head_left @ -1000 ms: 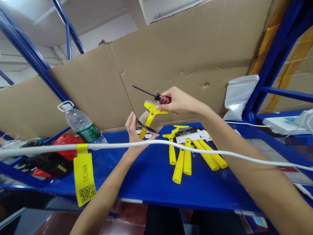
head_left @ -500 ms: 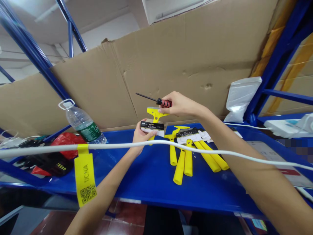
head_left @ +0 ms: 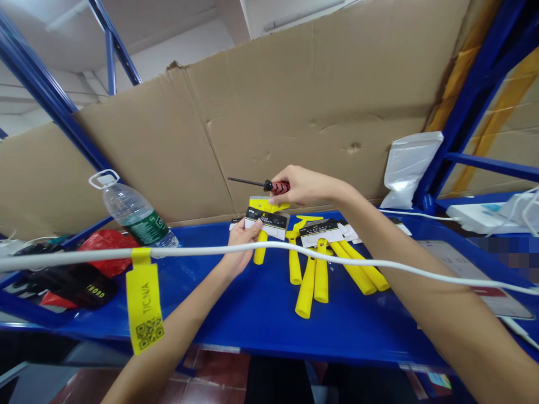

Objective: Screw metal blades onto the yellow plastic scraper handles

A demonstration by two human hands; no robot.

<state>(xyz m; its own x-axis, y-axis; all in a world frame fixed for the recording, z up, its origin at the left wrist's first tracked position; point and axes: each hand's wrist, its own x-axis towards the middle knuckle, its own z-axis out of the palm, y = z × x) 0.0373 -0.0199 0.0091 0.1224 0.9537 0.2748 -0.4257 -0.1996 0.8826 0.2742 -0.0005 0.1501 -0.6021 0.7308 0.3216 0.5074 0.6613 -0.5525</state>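
Observation:
My left hand (head_left: 239,249) is closed around a yellow scraper (head_left: 260,248), its thumb pressed on the black-and-white header card (head_left: 273,223) that covers the scraper's neck. The scraper's wide head points up and its handle hangs below the card. In my right hand (head_left: 301,185) is a screwdriver (head_left: 279,187) with a red and black handle, its thin shaft pointing left above the scraper head. The right fingertips touch or nearly touch that head. To the right, several yellow handles (head_left: 309,287) and scraper parts lie on the blue shelf (head_left: 261,314), some under another printed card (head_left: 322,233).
A white cable (head_left: 202,251) with a yellow tag (head_left: 144,306) runs across the near view. On the left are a water bottle (head_left: 137,216) and a red bag (head_left: 101,252). A white pouch (head_left: 410,168) and a tablet-like panel (head_left: 450,264) are at right. Cardboard (head_left: 315,112) stands behind.
The scraper's head and my right hand with the screwdriver have come down slightly. The card is tilted differently and more of the scraper's handle shows below it. The view has shifted a little.

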